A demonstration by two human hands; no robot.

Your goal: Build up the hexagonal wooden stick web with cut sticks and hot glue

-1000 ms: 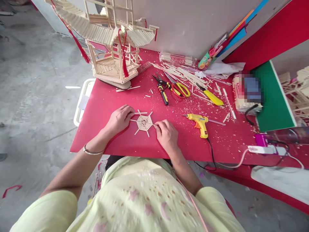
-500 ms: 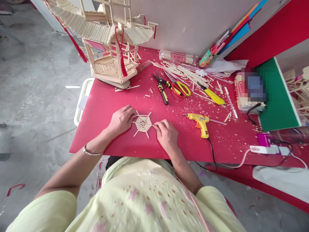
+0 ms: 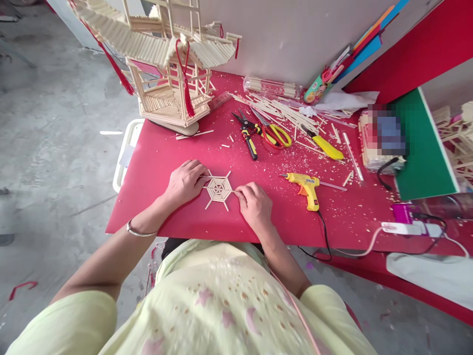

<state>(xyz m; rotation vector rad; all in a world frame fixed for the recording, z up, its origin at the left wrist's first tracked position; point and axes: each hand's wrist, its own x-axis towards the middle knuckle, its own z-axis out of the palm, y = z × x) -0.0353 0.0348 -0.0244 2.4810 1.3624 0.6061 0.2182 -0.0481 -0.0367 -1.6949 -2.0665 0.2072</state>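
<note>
A web-shaped piece made of thin wooden sticks lies flat near the table's front edge, its spokes reaching past nested six-sided rings. At its left side, my left hand pinches the end of a spoke. My right hand has thumb and forefinger closed on the tip of the right-hand spoke. To the right rests a yellow hot glue gun, nozzle pointing left, with a glue stick in its back.
A stick-built pavilion model with red tassels stands at the back left. Behind my hands lie cutting pliers, scissors, a yellow utility knife and loose sticks. A power strip sits at the right edge.
Almost nothing differs. Both hands keep their pinch on the stick web, which stays in place; the view has shifted only very slightly.
</note>
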